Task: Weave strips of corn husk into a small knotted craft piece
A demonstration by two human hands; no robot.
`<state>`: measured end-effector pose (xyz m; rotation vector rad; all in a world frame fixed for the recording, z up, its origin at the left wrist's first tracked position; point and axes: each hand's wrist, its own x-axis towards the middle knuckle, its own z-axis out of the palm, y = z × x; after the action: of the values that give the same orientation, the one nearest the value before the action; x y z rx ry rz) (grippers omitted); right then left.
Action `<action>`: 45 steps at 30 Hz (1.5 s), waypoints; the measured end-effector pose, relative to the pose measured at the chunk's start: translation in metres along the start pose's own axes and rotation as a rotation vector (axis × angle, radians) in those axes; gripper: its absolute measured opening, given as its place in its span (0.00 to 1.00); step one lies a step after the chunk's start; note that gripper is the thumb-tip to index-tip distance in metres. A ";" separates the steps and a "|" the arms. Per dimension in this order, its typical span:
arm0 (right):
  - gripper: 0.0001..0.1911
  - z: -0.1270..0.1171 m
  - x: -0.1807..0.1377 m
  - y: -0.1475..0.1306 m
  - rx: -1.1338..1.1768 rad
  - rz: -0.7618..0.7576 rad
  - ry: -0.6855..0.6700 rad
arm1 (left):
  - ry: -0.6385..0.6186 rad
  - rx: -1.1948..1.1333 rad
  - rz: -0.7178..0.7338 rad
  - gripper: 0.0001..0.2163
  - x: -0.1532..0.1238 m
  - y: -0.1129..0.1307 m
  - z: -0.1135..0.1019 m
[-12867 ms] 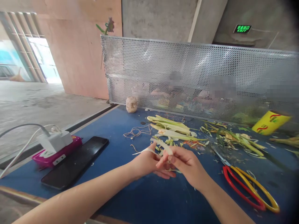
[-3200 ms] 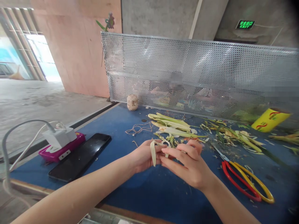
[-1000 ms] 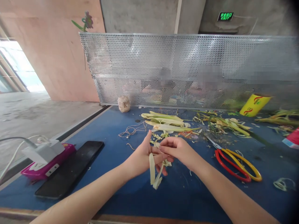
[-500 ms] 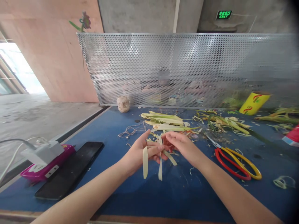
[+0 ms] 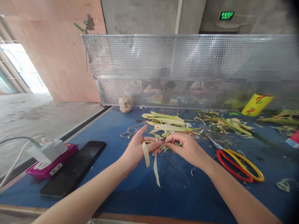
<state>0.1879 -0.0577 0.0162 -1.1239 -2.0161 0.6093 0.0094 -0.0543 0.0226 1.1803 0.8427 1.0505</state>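
My left hand (image 5: 136, 150) and my right hand (image 5: 187, 148) meet above the middle of the blue table (image 5: 130, 193). Both pinch pale yellow leaf strips (image 5: 151, 157) between thumb and fingertips. Two strip ends hang down from the pinch, the longer one reaching almost to the table. My left index finger sticks up, the other fingers are curled on the strips. Just behind my hands lies a pile of pale green leaves (image 5: 167, 122).
Red and yellow scissors (image 5: 235, 158) lie right of my hands. A black phone (image 5: 73, 166) and a pink power bank with a white charger (image 5: 50, 154) sit at the left. A perforated metal screen (image 5: 187, 70), a yellow roll (image 5: 257, 104), a twine ball (image 5: 125, 104) and leaf scraps stand behind.
My hands have stayed together on the strips, working them between the fingertips. The hanging ends shifted and one now dangles lower. The camera view has drifted slightly.
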 end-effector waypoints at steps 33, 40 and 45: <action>0.14 0.019 -0.001 0.001 0.798 0.398 -0.128 | -0.397 0.200 0.114 0.36 -0.010 -0.002 0.002; 0.14 0.019 -0.002 -0.002 0.732 0.351 -0.142 | -0.458 0.075 0.090 0.37 -0.007 -0.009 -0.002; 0.11 0.020 -0.001 -0.004 0.647 0.310 -0.082 | -0.451 0.045 0.044 0.36 -0.008 -0.008 -0.003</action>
<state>0.1703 -0.0617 0.0060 -1.0109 -1.5262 1.3665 0.0060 -0.0611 0.0140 1.4093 0.4893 0.7585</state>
